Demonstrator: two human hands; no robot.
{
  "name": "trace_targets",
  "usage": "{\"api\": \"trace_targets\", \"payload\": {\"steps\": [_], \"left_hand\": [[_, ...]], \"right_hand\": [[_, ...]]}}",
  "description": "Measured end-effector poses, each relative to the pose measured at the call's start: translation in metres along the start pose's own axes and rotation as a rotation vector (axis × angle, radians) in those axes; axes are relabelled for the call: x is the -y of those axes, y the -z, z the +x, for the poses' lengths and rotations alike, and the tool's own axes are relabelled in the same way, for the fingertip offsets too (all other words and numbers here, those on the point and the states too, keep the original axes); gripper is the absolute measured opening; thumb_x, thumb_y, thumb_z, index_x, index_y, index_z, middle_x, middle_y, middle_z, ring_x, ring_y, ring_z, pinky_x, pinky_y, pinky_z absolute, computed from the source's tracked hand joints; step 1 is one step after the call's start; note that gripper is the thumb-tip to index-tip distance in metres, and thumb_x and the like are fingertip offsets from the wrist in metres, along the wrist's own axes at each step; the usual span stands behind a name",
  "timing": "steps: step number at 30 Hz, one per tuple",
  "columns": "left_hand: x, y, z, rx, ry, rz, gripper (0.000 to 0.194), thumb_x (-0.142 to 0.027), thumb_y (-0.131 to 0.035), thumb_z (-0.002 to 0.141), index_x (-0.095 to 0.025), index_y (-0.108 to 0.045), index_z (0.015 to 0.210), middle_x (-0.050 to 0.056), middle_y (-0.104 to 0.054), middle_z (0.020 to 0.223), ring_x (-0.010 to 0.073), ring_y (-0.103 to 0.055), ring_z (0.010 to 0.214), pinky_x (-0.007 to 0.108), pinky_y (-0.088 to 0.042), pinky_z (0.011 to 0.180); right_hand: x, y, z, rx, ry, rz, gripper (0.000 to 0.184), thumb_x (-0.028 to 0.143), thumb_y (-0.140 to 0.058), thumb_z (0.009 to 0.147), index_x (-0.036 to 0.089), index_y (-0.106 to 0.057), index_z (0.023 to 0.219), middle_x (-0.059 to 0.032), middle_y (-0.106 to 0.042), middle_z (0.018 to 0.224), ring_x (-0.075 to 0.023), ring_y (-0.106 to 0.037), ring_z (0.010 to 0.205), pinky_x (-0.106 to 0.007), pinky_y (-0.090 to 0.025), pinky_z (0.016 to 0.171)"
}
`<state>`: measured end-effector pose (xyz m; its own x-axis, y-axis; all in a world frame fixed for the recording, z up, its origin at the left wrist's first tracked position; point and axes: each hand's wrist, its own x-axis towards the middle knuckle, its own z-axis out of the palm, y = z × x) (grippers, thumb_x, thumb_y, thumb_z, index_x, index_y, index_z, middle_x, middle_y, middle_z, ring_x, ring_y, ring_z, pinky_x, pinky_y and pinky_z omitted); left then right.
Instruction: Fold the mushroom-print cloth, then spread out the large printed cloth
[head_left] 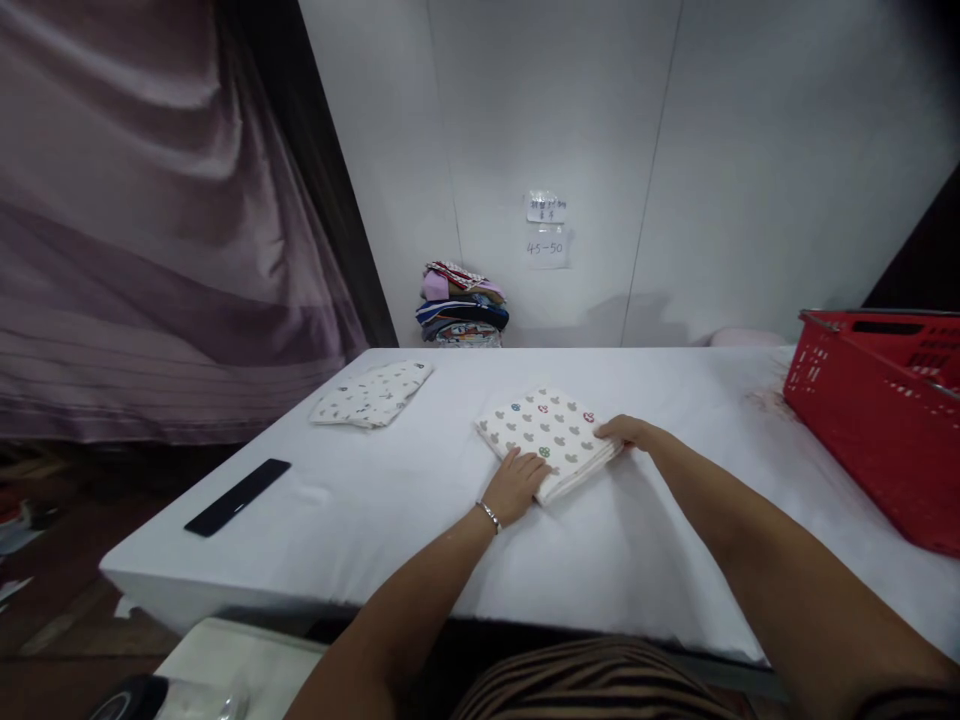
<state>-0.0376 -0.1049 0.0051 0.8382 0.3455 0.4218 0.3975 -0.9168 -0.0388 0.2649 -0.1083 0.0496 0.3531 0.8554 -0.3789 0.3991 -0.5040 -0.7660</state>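
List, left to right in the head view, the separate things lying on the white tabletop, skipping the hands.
Flat black slab → folded white cloth with small dark print → folded white cloth with grey, red, blue and green motifs → red plastic basket.

From here I see a red basket (877, 430) right of the grip; beyond the grip, a fabric pile (463, 312) and two paper notes (547, 250); left of it, a black slab (238, 498).
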Motion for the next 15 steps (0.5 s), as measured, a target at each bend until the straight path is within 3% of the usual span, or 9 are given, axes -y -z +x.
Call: {"api": "trace_targets", "payload": {"steps": [4, 8, 12, 15], "left_hand": [[-0.002, 0.004, 0.001, -0.051, 0.028, -0.020, 0.043, -0.003, -0.045, 0.082, -0.018, -0.054, 0.121, 0.009, -0.061, 0.122, 0.0201, -0.050, 0.120, 0.048, -0.026, 0.111], [-0.006, 0.018, 0.008, -0.064, 0.044, -0.076, 0.048, -0.005, -0.047, 0.079, -0.018, -0.052, 0.124, 0.010, -0.061, 0.122, 0.0205, -0.052, 0.118, 0.049, -0.025, 0.111], [-0.018, 0.044, 0.025, -0.140, 0.036, -0.185, 0.050, -0.009, -0.047, 0.077, -0.017, -0.048, 0.126, 0.010, -0.061, 0.121, 0.0203, -0.053, 0.115, 0.047, -0.029, 0.109], [-0.032, 0.069, 0.046, -0.247, 0.062, -0.329, 0.051, -0.011, -0.045, 0.078, -0.017, -0.044, 0.129, 0.011, -0.058, 0.124, 0.0204, -0.052, 0.116, 0.041, -0.040, 0.102]], "right_hand": [[0.005, 0.002, -0.011, 0.073, -0.056, 0.130, 0.018, 0.023, -0.073, 0.064, 0.013, -0.061, 0.073, -0.0056, -0.065, 0.069, -0.0180, -0.061, 0.065, -0.027, -0.051, 0.056], [0.003, 0.012, -0.027, 0.140, -0.009, 0.273, 0.024, 0.021, -0.068, 0.069, 0.015, -0.061, 0.091, -0.0065, -0.067, 0.083, -0.0173, -0.064, 0.073, -0.028, -0.054, 0.063], [-0.005, 0.039, -0.050, 0.257, 0.129, 0.510, 0.035, 0.020, -0.062, 0.074, 0.020, -0.058, 0.109, -0.0071, -0.068, 0.096, -0.0166, -0.064, 0.078, -0.029, -0.055, 0.070], [-0.001, 0.069, -0.069, 0.167, 0.207, 0.557, 0.037, 0.019, -0.057, 0.076, 0.020, -0.057, 0.113, -0.0088, -0.068, 0.098, -0.0162, -0.064, 0.076, -0.028, -0.055, 0.068]]}}
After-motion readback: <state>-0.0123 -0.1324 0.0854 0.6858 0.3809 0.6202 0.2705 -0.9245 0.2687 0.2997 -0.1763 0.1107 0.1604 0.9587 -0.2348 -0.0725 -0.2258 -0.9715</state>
